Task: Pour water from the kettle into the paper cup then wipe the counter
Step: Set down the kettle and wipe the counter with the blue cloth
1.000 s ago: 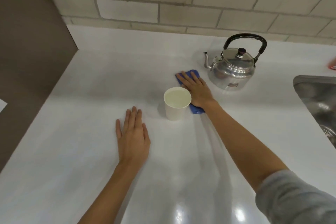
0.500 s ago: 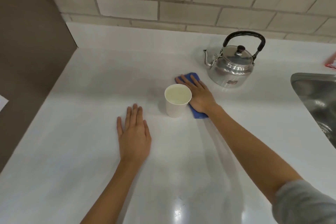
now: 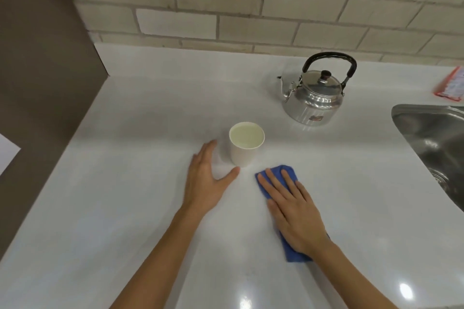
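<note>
A white paper cup (image 3: 244, 150) with water in it stands upright in the middle of the white counter (image 3: 125, 183). The steel kettle (image 3: 315, 98) with a black handle sits behind it to the right, spout pointing left. My left hand (image 3: 207, 180) lies open just left of the cup, thumb spread toward its base, not gripping it. My right hand (image 3: 291, 211) presses flat on a folded blue cloth (image 3: 278, 173) on the counter, right of and nearer than the cup. The hand hides most of the cloth.
A steel sink (image 3: 437, 148) is set into the counter at the right edge. A red and white packet (image 3: 452, 85) lies behind the sink. A tiled wall (image 3: 238, 7) runs along the back and a brown panel (image 3: 37, 57) bounds the counter's left side.
My right hand has slid the blue cloth from behind the cup toward me, to the cup's near right. My left hand has moved up beside the cup.
</note>
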### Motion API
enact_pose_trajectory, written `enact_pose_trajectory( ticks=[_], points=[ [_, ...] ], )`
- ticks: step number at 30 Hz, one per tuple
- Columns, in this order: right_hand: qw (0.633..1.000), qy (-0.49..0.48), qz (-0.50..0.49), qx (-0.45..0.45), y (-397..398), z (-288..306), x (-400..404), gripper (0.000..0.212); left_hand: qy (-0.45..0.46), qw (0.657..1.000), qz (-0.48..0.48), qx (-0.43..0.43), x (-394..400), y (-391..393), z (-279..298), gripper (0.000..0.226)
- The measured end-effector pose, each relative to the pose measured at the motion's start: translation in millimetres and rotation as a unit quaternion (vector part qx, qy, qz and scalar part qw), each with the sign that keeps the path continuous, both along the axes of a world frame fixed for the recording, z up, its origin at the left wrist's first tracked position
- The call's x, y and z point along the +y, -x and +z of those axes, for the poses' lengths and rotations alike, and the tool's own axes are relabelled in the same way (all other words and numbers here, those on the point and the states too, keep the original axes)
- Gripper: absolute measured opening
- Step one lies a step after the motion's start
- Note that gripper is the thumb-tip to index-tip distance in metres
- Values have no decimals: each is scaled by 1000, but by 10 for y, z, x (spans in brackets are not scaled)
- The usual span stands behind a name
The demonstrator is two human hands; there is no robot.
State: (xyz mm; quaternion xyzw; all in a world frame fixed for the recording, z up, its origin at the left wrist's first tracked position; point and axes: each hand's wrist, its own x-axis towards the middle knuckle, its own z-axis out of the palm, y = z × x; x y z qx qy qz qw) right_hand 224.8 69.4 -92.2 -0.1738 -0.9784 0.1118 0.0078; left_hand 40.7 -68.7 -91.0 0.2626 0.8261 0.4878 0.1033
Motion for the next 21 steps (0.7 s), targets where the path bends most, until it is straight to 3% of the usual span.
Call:
enact_pose_trajectory(
  ticks=[5,12,17,21],
  points=[
    [997,8,-78,25,187,-61,244,51,-101,990,-37,-89,408,70,43,101],
    [983,4,-181,17,633,-88,660,55,-160,984,-8,-72,645,105,24,68],
    [996,9,-88,-10,1024,-22,936,54,-186,980,3,-72,707,108,7,56],
    [993,21,-113,-21,1390,-10,1040,54,-201,977,-6,-64,700,142,29,54]
  ],
)
